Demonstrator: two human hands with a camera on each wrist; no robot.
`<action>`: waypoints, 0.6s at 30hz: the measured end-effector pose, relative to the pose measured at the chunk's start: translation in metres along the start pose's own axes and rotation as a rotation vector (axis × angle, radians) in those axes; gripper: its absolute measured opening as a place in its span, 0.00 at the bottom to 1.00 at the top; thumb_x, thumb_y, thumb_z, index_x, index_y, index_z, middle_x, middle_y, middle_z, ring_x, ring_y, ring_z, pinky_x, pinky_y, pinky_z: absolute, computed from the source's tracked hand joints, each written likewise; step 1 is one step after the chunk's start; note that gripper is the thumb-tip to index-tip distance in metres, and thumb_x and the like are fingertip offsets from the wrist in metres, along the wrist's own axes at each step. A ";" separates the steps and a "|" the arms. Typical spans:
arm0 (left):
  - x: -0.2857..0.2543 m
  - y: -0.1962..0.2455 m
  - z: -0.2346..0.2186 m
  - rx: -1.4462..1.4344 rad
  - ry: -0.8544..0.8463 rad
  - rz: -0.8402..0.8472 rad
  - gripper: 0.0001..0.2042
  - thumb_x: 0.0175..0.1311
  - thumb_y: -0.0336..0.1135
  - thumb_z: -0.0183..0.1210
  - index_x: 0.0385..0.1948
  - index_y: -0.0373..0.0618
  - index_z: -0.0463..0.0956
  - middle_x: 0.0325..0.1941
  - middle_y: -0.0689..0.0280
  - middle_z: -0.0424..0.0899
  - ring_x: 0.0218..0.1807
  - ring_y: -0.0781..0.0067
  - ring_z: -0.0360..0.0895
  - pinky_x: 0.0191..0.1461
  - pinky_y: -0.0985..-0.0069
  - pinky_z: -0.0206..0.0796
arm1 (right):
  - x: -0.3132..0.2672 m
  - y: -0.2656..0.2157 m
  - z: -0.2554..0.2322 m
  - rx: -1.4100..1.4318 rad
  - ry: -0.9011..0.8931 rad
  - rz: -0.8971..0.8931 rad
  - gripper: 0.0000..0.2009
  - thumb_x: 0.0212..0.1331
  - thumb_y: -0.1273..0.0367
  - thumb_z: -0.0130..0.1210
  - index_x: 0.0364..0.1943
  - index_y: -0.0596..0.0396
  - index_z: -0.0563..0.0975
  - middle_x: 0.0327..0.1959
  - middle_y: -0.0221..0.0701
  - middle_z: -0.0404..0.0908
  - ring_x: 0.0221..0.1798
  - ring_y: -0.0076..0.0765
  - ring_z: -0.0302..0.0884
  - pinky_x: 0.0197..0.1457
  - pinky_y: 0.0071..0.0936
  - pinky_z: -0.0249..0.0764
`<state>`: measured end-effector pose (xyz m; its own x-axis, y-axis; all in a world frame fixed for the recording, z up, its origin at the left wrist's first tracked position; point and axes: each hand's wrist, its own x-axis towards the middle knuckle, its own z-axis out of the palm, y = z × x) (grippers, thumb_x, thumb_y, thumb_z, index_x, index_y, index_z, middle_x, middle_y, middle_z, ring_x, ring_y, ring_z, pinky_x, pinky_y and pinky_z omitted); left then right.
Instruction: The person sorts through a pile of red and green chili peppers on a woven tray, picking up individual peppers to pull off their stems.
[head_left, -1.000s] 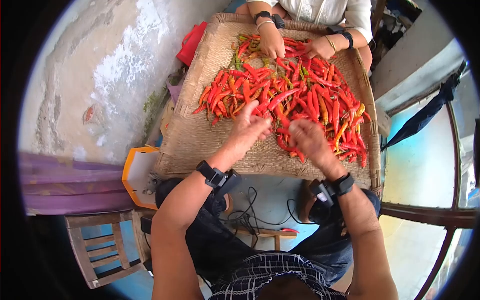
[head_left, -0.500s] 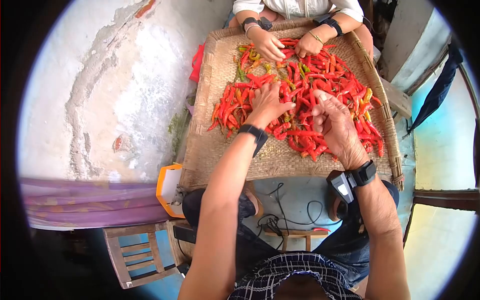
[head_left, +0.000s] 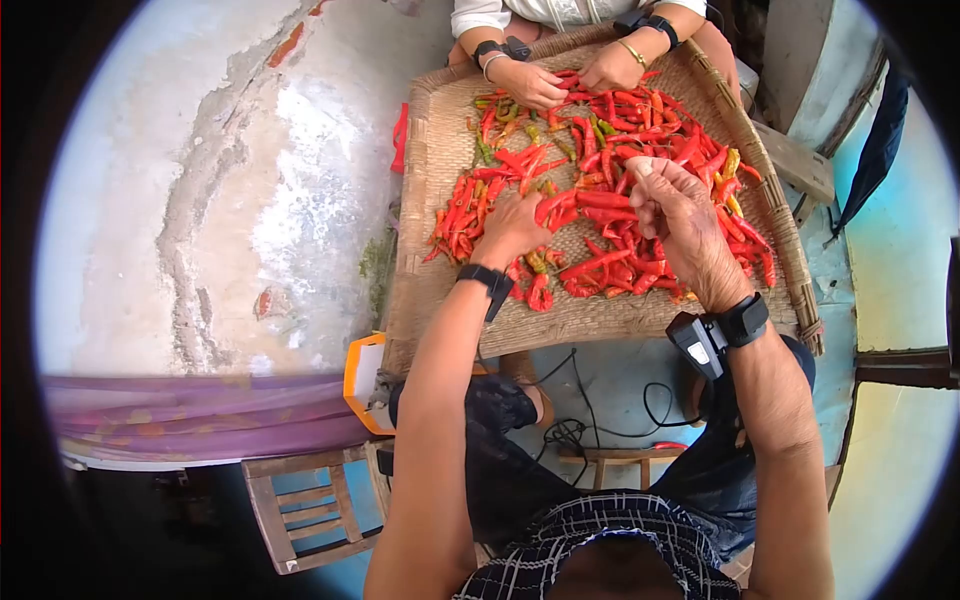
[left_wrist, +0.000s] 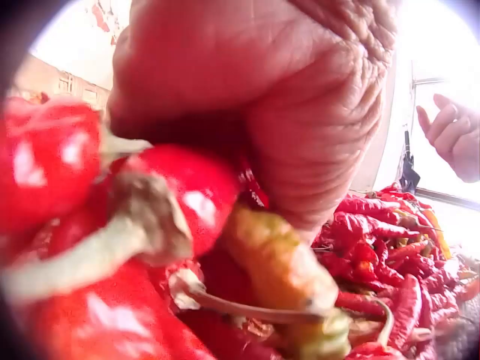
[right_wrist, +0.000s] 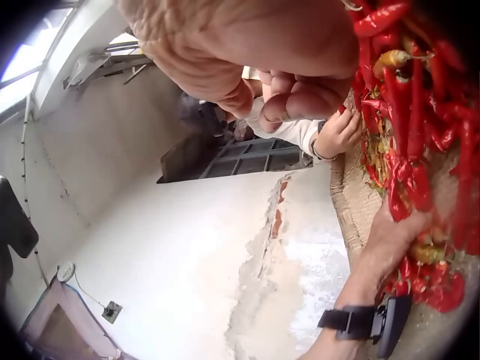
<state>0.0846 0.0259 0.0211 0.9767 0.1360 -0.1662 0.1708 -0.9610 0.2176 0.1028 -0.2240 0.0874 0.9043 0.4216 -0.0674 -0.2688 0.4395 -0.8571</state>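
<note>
Red peppers [head_left: 597,265] lie heaped on a woven tray [head_left: 425,290]. My left hand [head_left: 512,228] is low over the tray's left-middle part. It grips a few red peppers [head_left: 605,206] that stick out to the right past its fingers. In the left wrist view, red peppers [left_wrist: 120,315] and a yellow-orange one [left_wrist: 281,262] lie under and beside the hand [left_wrist: 262,97]. My right hand [head_left: 685,225] hovers above the heap, its fingers loosely bent; the right wrist view shows nothing held in the hand [right_wrist: 262,52].
Across the tray, another person's two hands [head_left: 528,83] handle peppers near the far rim. A rough wall [head_left: 300,200] rises at the left, with a wooden chair [head_left: 265,510] below it. Cables [head_left: 590,400] and a small stool [head_left: 610,455] are under the near edge.
My left hand has come down and left, and now grips red peppers. My right hand has risen from the heap and moved right. The head view has shifted.
</note>
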 end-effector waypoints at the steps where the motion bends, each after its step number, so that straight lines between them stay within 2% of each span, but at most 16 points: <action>1: -0.015 -0.004 -0.002 -0.004 0.057 0.019 0.32 0.40 0.42 0.65 0.52 0.43 0.69 0.55 0.50 0.71 0.59 0.52 0.66 0.57 0.58 0.62 | -0.001 0.001 0.000 -0.047 -0.019 -0.004 0.11 0.62 0.62 0.54 0.38 0.55 0.75 0.22 0.22 0.73 0.19 0.14 0.63 0.21 0.13 0.60; 3: -0.040 -0.014 -0.004 0.016 0.080 0.001 0.31 0.42 0.41 0.65 0.52 0.43 0.68 0.53 0.50 0.71 0.58 0.50 0.66 0.56 0.58 0.62 | -0.005 0.003 0.003 -0.080 -0.051 -0.021 0.11 0.61 0.62 0.54 0.36 0.55 0.75 0.21 0.22 0.72 0.19 0.13 0.63 0.21 0.12 0.60; 5: -0.056 -0.026 -0.006 -0.060 0.218 0.053 0.29 0.45 0.39 0.65 0.52 0.41 0.67 0.52 0.51 0.70 0.57 0.49 0.66 0.55 0.58 0.62 | -0.007 0.007 0.005 -0.204 -0.128 0.044 0.10 0.62 0.62 0.54 0.35 0.55 0.75 0.21 0.21 0.72 0.19 0.12 0.63 0.21 0.12 0.59; 7: -0.065 -0.032 -0.009 -0.074 0.216 0.032 0.28 0.47 0.39 0.65 0.50 0.39 0.68 0.52 0.50 0.70 0.56 0.47 0.65 0.56 0.59 0.62 | -0.008 0.015 0.008 -0.270 -0.149 0.096 0.09 0.62 0.65 0.53 0.35 0.57 0.75 0.22 0.22 0.73 0.22 0.14 0.65 0.24 0.14 0.63; 9: -0.071 -0.040 -0.004 -0.194 0.397 0.114 0.26 0.46 0.40 0.65 0.48 0.38 0.70 0.53 0.51 0.69 0.56 0.46 0.65 0.59 0.60 0.60 | -0.004 0.032 0.009 -0.420 -0.227 -0.007 0.09 0.62 0.67 0.54 0.37 0.60 0.75 0.23 0.23 0.73 0.26 0.17 0.68 0.29 0.16 0.66; 10: -0.076 -0.041 -0.002 -0.209 0.403 0.107 0.26 0.46 0.40 0.65 0.48 0.38 0.70 0.53 0.51 0.69 0.56 0.46 0.65 0.59 0.60 0.60 | -0.001 0.038 0.007 -0.536 -0.244 -0.018 0.10 0.60 0.69 0.56 0.40 0.62 0.74 0.24 0.25 0.73 0.29 0.20 0.70 0.33 0.20 0.68; 11: -0.080 -0.041 0.002 -0.233 0.454 0.117 0.25 0.46 0.39 0.66 0.47 0.37 0.71 0.55 0.52 0.68 0.57 0.48 0.65 0.59 0.61 0.59 | 0.001 0.047 0.008 -0.556 -0.250 -0.014 0.10 0.60 0.69 0.56 0.40 0.62 0.74 0.24 0.25 0.73 0.29 0.20 0.70 0.33 0.20 0.68; 13: -0.083 -0.029 -0.001 -0.287 0.520 0.116 0.24 0.47 0.38 0.66 0.45 0.36 0.72 0.56 0.53 0.67 0.58 0.50 0.64 0.60 0.62 0.58 | 0.000 0.057 0.013 -0.831 -0.231 -0.161 0.13 0.58 0.69 0.57 0.44 0.61 0.74 0.27 0.28 0.75 0.28 0.21 0.70 0.34 0.21 0.69; 14: -0.085 -0.020 -0.007 -0.221 0.576 0.206 0.21 0.47 0.36 0.66 0.43 0.37 0.73 0.56 0.54 0.68 0.57 0.50 0.65 0.60 0.61 0.58 | -0.004 0.054 0.018 -0.889 -0.263 -0.154 0.16 0.58 0.68 0.58 0.47 0.60 0.73 0.29 0.30 0.75 0.28 0.23 0.70 0.35 0.23 0.70; 15: -0.085 -0.013 -0.012 -0.148 0.632 0.298 0.19 0.47 0.34 0.66 0.41 0.38 0.74 0.56 0.56 0.68 0.57 0.51 0.65 0.60 0.61 0.58 | -0.005 0.055 0.023 -0.911 -0.275 -0.153 0.16 0.58 0.68 0.58 0.47 0.60 0.73 0.29 0.30 0.75 0.28 0.23 0.70 0.35 0.23 0.70; 17: -0.082 -0.006 -0.007 -0.190 0.647 0.297 0.15 0.46 0.31 0.66 0.38 0.41 0.75 0.55 0.57 0.69 0.57 0.52 0.65 0.60 0.61 0.58 | -0.005 0.064 0.029 -0.853 -0.278 -0.167 0.18 0.58 0.65 0.59 0.49 0.60 0.72 0.29 0.31 0.75 0.29 0.23 0.71 0.34 0.24 0.71; 18: -0.081 -0.003 -0.008 -0.143 0.626 0.351 0.16 0.44 0.28 0.65 0.38 0.42 0.75 0.54 0.58 0.69 0.57 0.53 0.65 0.60 0.62 0.57 | -0.004 0.071 0.032 -0.799 -0.257 -0.196 0.16 0.59 0.64 0.58 0.44 0.61 0.73 0.26 0.30 0.75 0.28 0.22 0.71 0.33 0.24 0.70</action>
<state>0.0059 0.0194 0.0413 0.8612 -0.0212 0.5079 -0.1928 -0.9381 0.2878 0.0699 -0.1693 0.0430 0.7809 0.6054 0.1539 0.2855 -0.1267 -0.9500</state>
